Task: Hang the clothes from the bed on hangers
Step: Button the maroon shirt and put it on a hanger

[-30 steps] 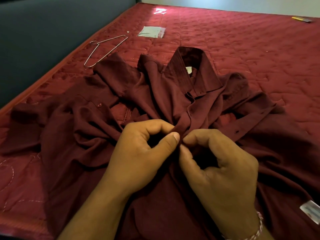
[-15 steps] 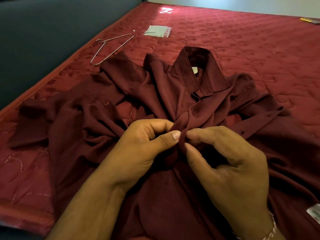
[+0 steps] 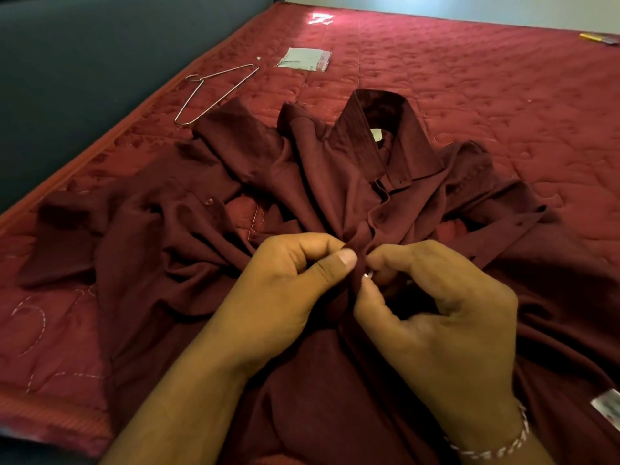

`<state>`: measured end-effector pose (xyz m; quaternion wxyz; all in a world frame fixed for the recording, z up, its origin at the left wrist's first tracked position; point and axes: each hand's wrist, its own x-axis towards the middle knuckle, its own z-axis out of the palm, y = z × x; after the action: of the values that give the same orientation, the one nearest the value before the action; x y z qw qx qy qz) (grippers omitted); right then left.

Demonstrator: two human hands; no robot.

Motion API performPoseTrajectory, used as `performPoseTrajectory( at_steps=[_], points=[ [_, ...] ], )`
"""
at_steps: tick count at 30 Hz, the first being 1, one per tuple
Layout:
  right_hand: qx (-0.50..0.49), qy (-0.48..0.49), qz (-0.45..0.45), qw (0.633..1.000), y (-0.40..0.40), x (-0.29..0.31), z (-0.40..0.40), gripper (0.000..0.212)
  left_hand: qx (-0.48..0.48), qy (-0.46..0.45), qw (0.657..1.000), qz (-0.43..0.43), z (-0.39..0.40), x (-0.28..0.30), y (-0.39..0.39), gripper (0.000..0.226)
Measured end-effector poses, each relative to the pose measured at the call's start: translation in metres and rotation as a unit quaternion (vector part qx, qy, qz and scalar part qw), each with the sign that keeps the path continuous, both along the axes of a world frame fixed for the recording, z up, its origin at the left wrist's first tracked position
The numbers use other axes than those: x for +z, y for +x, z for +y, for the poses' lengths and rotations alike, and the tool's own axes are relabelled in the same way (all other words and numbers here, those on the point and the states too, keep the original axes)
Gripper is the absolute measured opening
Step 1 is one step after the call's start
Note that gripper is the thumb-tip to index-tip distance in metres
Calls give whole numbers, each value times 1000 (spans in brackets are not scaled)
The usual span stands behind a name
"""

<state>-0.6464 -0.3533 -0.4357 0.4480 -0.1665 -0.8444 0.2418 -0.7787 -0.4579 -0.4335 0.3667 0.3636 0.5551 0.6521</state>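
Observation:
A dark maroon collared shirt [image 3: 335,169] lies crumpled on the red quilted bed [image 3: 469,95], collar pointing away from me. My left hand [image 3: 285,290] pinches the shirt's front placket between thumb and forefinger. My right hand [image 3: 443,317] pinches the same strip from the other side, and a small pale button [image 3: 366,275] shows between the fingertips. A thin wire hanger [image 3: 214,92] lies flat on the bed beyond the shirt's left sleeve, apart from both hands.
A small clear plastic packet [image 3: 303,58] lies on the bed past the hanger. A yellow item [image 3: 599,37] sits at the far right edge. A dark grey headboard [image 3: 84,78] runs along the bed's left side. A white label [image 3: 607,406] shows at the lower right.
Both hands stay pinched on the shirt front. The fingertips have shifted slightly on the placket, and a small button now shows between them.

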Motion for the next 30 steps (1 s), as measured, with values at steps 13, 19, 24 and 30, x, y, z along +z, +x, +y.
performPoseTrajectory(
  at_steps=[13,19,24,30],
  points=[
    [19,-122,33,992,-3,-1,-2,13,27,13,998,61,0,-10,-7,14],
    [21,-205,62,977,-2,-11,-3,13,159,-3,975,152,3,-6,1,8],
    [-17,-173,69,982,6,-14,-3,8,301,38,920,247,-25,-6,9,14],
    [-4,-94,-33,995,21,-10,-4,17,168,-69,875,449,-41,-10,4,21]
  ],
)
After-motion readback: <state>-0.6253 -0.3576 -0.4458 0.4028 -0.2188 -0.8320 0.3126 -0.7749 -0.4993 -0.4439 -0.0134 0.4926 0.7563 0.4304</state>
